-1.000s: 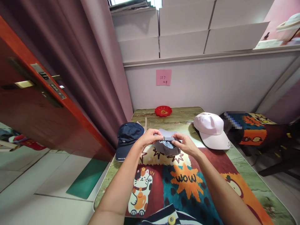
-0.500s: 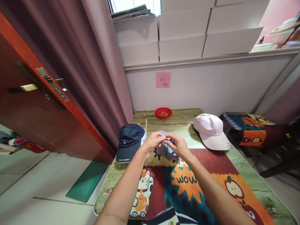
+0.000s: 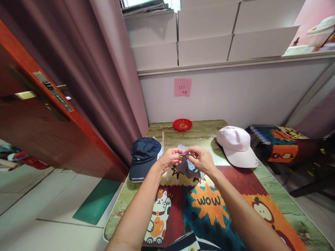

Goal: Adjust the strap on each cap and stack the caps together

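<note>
Cap: grey, with a patterned inside; the grey cap [image 3: 187,169] was over the middle of the desk [image 3: 204,131], between the navy cap [image 3: 145,151] near the left edge and the pale cap [image 3: 233,139] toward the right edge.
Left hand [image 3: 169,159]: fingers narrow, pinching one side of the strap [image 3: 182,154].
Right hand [image 3: 203,161]: fingers narrow, bent around the strap's other side, just beside the left fingertips.
Progress: handling of the strap looked under way, not finished, since both hands were on it; whether its ends were joined could not be told. What was left seemed to be the strap itself and letting go of the cap. The navy and pale caps rested out of the hands.
Container: a red dish [image 3: 176,126] with a scalloped rim sat near the far edge. Yellowish detail showed in its centre; whether that was print or contents could not be told.
</note>
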A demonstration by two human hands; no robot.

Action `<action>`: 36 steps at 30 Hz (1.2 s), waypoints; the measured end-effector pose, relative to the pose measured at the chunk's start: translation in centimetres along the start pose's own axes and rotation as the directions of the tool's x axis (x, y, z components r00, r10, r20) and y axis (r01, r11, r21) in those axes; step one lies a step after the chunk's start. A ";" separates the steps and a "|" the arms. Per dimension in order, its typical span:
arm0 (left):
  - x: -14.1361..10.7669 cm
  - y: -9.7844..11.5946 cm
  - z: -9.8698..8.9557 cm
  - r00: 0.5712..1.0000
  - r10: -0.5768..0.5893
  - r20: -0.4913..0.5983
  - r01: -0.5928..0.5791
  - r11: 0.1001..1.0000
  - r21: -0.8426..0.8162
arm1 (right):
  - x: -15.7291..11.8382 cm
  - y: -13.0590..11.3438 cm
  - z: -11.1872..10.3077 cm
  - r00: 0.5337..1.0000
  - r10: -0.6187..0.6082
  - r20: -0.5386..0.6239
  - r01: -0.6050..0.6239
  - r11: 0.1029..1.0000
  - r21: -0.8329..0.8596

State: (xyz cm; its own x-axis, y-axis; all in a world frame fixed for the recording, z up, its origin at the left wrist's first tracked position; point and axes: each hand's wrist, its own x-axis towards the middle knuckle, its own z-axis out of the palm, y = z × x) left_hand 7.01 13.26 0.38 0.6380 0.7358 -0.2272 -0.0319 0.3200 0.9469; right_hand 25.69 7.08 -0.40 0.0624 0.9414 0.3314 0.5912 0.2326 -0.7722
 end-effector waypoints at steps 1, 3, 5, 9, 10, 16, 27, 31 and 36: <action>0.1 -0.1 0.0 1.000 -0.003 0.005 0.003 1.000 -0.002 | 0.1 -0.2 -0.1 0.997 0.039 0.060 -0.044 0.996 0.075; 0.2 -0.2 0.0 1.000 -0.003 0.006 0.003 1.000 0.003 | 0.3 -0.4 -0.2 0.978 0.088 0.187 -0.140 0.948 0.286; 0.4 -0.3 0.0 1.000 0.009 -0.004 -0.009 1.000 0.009 | 0.4 -0.4 -0.3 0.958 0.108 0.266 -0.223 0.864 0.451; 0.4 -0.4 0.2 1.000 0.012 -0.029 -0.013 1.000 -0.016 | 0.4 0.0 -0.2 0.945 0.149 0.291 -0.297 0.765 0.571; 0.3 -0.4 0.3 0.999 0.009 -0.035 -0.010 1.000 -0.028 | 0.4 0.1 -0.2 0.942 0.161 0.295 -0.314 0.736 0.599; 0.1 -0.4 1.1 0.996 0.061 -0.070 -0.064 0.997 -0.041 | 0.4 0.8 -0.4 0.897 0.249 0.366 -0.441 0.573 0.691; 0.4 -1.4 1.9 0.967 0.219 -0.129 -0.209 0.974 0.084 | 0.5 0.8 -0.4 0.879 0.303 0.367 -0.476 0.553 0.684; 0.1 -1.6 2.5 0.936 0.317 -0.155 -0.273 0.929 0.251 | 0.5 0.7 -0.4 0.879 0.309 0.362 -0.476 0.565 0.674; -0.1 -1.9 2.8 0.886 0.430 -0.174 -0.330 0.847 0.416 | 0.6 0.8 -0.5 0.883 0.298 0.361 -0.468 0.581 0.665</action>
State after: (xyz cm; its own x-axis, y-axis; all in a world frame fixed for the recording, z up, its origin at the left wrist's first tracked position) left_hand 9.14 10.89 -0.79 0.4176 0.8932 0.1666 0.0828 -0.2201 0.9720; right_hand 26.60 7.66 -0.56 -0.0588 0.9893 -0.1335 -0.2204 -0.1433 -0.9648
